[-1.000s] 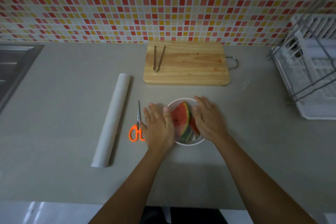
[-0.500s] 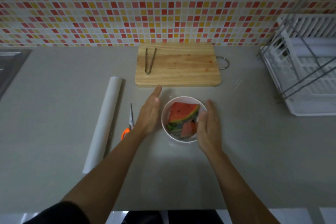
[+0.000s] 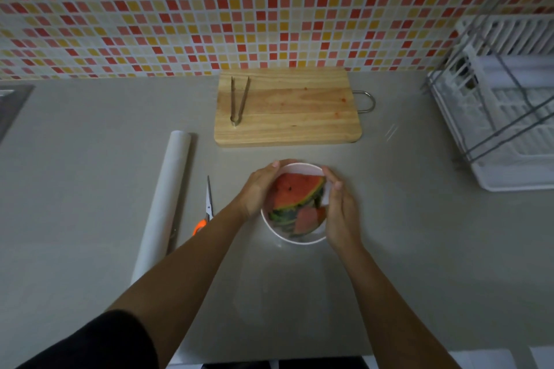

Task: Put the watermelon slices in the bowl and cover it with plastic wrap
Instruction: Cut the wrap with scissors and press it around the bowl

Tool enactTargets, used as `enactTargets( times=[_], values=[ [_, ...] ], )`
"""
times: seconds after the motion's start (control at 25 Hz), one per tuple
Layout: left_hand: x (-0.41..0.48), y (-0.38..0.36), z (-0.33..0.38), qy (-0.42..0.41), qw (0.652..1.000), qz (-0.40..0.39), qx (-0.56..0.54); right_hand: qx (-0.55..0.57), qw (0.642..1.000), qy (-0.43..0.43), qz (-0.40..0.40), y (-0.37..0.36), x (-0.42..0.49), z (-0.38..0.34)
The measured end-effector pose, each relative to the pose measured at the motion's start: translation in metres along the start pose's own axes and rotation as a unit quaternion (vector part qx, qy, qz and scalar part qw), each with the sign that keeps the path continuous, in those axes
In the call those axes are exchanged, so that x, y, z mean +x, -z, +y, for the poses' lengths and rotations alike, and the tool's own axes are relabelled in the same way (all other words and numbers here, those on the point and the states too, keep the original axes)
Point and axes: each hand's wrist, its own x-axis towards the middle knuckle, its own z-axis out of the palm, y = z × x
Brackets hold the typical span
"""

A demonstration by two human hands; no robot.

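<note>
A white bowl (image 3: 295, 240) stands on the grey counter, holding several watermelon slices (image 3: 295, 192) with red flesh and green rind. My left hand (image 3: 257, 192) cups the bowl's left side, its fingertips curling round the far rim. My right hand (image 3: 341, 214) wraps the right side, fingers curved along the rim. A faint clear film seems to lie over the bowl and on the counter in front of it; its edges are hard to make out. The white roll of plastic wrap (image 3: 163, 204) lies to the left.
Orange-handled scissors (image 3: 208, 207) lie between the roll and my left forearm. Behind the bowl a wooden cutting board (image 3: 295, 111) carries metal tongs (image 3: 238, 102). A white dish rack (image 3: 506, 111) stands at the right, and a sink edge (image 3: 12, 105) shows far left.
My hands went from lying flat over the bowl's top to its sides, and they now cup the rim. The left hand closed in from the left.
</note>
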Motion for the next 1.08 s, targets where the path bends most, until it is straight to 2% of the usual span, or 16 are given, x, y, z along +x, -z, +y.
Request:
enactTargets(
  times=[0.16,0.4,0.52,0.64,0.8,1.08],
  values=[
    [0.001,-0.005,0.001,0.076,0.994,0.016,-0.071,-0.010,1.000,-0.011,0.012,-0.002,0.000,0.001],
    [-0.003,-0.015,0.011,0.126,0.990,0.037,-0.049,-0.023,0.999,-0.030,0.017,-0.003,0.000,0.000],
    [-0.003,-0.022,0.019,0.137,0.989,0.048,-0.011,-0.006,0.997,-0.070,0.043,-0.003,0.000,-0.002],
    [-0.002,-0.027,0.028,0.148,0.984,0.071,0.074,0.011,0.992,-0.107,0.065,-0.001,0.003,-0.002],
    [0.000,-0.031,0.034,0.181,0.978,0.077,0.074,0.008,0.990,-0.123,0.074,0.001,0.003,-0.002],
    [0.003,-0.032,0.039,0.221,0.961,0.090,0.138,0.011,0.988,-0.141,0.065,-0.001,0.004,0.000]
  ],
)
